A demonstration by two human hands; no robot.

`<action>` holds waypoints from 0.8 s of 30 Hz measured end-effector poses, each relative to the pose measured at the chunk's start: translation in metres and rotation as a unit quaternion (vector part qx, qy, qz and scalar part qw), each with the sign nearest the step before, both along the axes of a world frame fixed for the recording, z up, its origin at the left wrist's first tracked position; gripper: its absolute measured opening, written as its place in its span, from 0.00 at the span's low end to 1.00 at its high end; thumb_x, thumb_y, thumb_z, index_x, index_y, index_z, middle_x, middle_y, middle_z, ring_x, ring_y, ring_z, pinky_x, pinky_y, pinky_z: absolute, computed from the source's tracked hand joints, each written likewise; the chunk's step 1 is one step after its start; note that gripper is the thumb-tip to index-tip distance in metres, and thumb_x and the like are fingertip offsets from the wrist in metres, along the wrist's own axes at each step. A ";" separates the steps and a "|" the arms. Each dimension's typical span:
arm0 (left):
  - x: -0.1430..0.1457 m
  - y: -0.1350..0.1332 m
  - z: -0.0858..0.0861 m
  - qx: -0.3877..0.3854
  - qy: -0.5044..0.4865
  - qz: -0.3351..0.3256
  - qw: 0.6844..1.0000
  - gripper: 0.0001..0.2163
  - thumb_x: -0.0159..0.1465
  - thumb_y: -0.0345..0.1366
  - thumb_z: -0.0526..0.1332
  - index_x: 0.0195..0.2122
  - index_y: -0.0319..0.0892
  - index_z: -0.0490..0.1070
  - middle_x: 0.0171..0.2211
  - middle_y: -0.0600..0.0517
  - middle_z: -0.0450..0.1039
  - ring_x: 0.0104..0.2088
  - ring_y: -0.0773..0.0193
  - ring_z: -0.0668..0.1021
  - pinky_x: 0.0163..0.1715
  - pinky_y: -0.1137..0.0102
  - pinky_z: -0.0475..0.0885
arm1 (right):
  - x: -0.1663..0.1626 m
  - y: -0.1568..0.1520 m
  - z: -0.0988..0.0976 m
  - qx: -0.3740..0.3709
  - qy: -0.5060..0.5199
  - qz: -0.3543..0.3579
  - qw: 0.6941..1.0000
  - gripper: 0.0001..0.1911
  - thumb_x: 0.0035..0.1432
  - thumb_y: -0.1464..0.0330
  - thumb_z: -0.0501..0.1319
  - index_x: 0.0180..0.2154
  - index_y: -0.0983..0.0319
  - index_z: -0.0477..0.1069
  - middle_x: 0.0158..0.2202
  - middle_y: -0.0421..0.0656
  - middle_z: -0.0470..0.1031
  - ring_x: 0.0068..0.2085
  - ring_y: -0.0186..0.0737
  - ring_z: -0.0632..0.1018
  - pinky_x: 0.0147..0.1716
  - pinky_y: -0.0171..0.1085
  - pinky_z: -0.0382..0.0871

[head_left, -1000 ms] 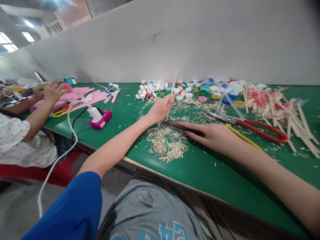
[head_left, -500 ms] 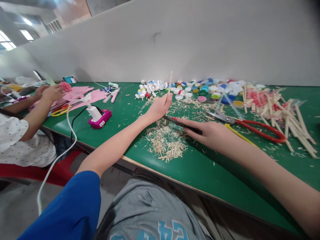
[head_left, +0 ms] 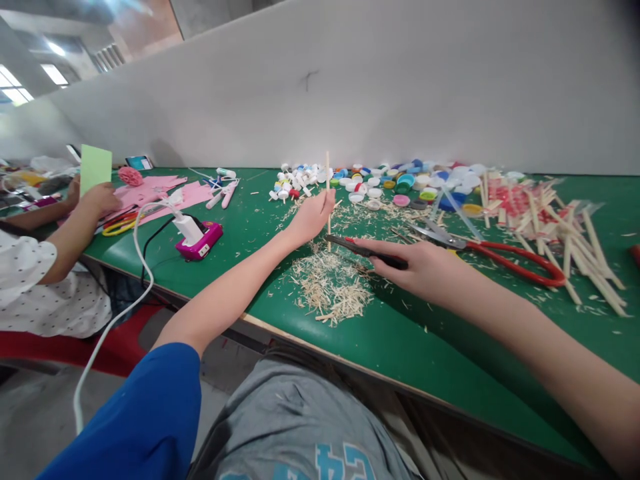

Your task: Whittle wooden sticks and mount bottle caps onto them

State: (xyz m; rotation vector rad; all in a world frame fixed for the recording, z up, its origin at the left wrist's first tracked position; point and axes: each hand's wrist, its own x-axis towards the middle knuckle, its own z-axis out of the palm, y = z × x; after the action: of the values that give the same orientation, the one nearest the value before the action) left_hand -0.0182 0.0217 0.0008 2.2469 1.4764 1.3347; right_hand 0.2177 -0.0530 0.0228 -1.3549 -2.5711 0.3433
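Observation:
My left hand [head_left: 314, 217] is closed around a thin wooden chopstick [head_left: 328, 168], which stands nearly upright. Its lower end shows below my fingers, just over a heap of wood shavings [head_left: 335, 293]. In my right hand [head_left: 415, 267] is a slim utility knife [head_left: 370, 253] with a dark blade, a black handle and a bit of red. The blade's tip is at the chopstick's lower part, right under my left hand; whether it touches the wood I cannot tell.
Bottle caps [head_left: 401, 200] lie along the grey partition. Red-handled scissors [head_left: 520, 260] and a pile of chopsticks [head_left: 570, 230], some in wrappers, are on the right. Left are a pink power strip [head_left: 200, 243], its white cable [head_left: 100, 333], and a co-worker's hands [head_left: 100, 200] with green paper [head_left: 96, 167].
The chopstick has gone from slightly tilted to nearly upright, and my left hand has shifted a little left. The co-worker's hands have raised the green paper into fuller view.

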 end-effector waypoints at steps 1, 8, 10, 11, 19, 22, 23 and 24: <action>0.001 0.000 0.000 0.003 0.002 0.000 1.000 0.20 0.72 0.46 0.40 0.26 0.44 0.58 0.19 0.56 0.61 0.20 0.69 0.66 0.25 0.71 0.61 | 0.000 -0.001 0.000 -0.004 0.005 0.000 1.000 0.28 0.62 0.54 0.51 0.62 0.49 0.65 0.21 0.36 0.68 0.16 0.23 0.57 0.19 0.29 0.47; 0.002 0.000 -0.001 0.027 0.017 -0.002 0.999 0.19 0.72 0.45 0.41 0.27 0.43 0.60 0.20 0.55 0.62 0.21 0.70 0.66 0.26 0.70 0.60 | -0.006 -0.008 0.008 -0.023 -0.018 -0.009 1.000 0.28 0.62 0.55 0.51 0.62 0.50 0.65 0.19 0.37 0.66 0.16 0.24 0.57 0.19 0.28 0.47; 0.001 0.000 -0.001 0.023 0.015 -0.003 1.000 0.19 0.72 0.45 0.42 0.27 0.44 0.60 0.20 0.56 0.62 0.21 0.70 0.66 0.26 0.70 0.60 | -0.007 -0.011 0.011 -0.048 -0.039 -0.014 0.998 0.27 0.62 0.56 0.51 0.62 0.50 0.64 0.18 0.36 0.65 0.16 0.24 0.57 0.19 0.28 0.47; 0.001 -0.001 -0.001 0.020 0.013 -0.004 1.000 0.19 0.72 0.45 0.42 0.27 0.44 0.60 0.20 0.56 0.62 0.21 0.70 0.66 0.26 0.70 0.60 | -0.008 -0.012 0.012 -0.057 -0.047 -0.016 0.997 0.27 0.63 0.55 0.51 0.62 0.50 0.64 0.18 0.36 0.65 0.16 0.24 0.57 0.19 0.28 0.46; 0.001 -0.003 0.001 0.016 0.013 -0.001 1.000 0.20 0.72 0.46 0.40 0.28 0.43 0.61 0.20 0.55 0.62 0.21 0.69 0.66 0.26 0.70 0.61 | 0.006 -0.011 -0.003 0.068 -0.057 0.076 0.993 0.27 0.64 0.56 0.47 0.63 0.47 0.61 0.20 0.37 0.67 0.17 0.24 0.56 0.20 0.28 0.44; 0.003 -0.004 0.000 0.025 0.018 -0.009 0.999 0.21 0.72 0.46 0.40 0.28 0.43 0.61 0.20 0.55 0.63 0.21 0.70 0.67 0.26 0.70 0.61 | 0.011 -0.008 -0.011 0.138 -0.046 0.100 0.984 0.25 0.65 0.56 0.46 0.62 0.44 0.63 0.27 0.37 0.72 0.18 0.23 0.56 0.21 0.29 0.43; 0.004 -0.005 0.001 0.024 0.019 -0.013 0.999 0.21 0.72 0.46 0.40 0.28 0.43 0.61 0.19 0.56 0.63 0.21 0.70 0.66 0.26 0.71 0.61 | 0.012 -0.007 -0.012 0.159 -0.042 0.100 0.981 0.25 0.65 0.56 0.46 0.61 0.43 0.63 0.28 0.37 0.73 0.19 0.24 0.56 0.21 0.29 0.42; 0.005 -0.006 0.001 0.021 0.020 -0.016 0.999 0.21 0.72 0.46 0.40 0.28 0.43 0.61 0.19 0.56 0.62 0.20 0.70 0.66 0.25 0.71 0.61 | 0.013 -0.007 -0.014 0.178 -0.039 0.100 0.978 0.24 0.65 0.56 0.46 0.61 0.42 0.63 0.29 0.37 0.73 0.20 0.24 0.56 0.21 0.30 0.42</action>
State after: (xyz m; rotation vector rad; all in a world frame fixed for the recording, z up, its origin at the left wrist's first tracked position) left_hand -0.0137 0.0161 0.0019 2.3272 1.4308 1.3306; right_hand 0.2303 -0.0597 0.0088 -1.0069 -2.6712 -0.1396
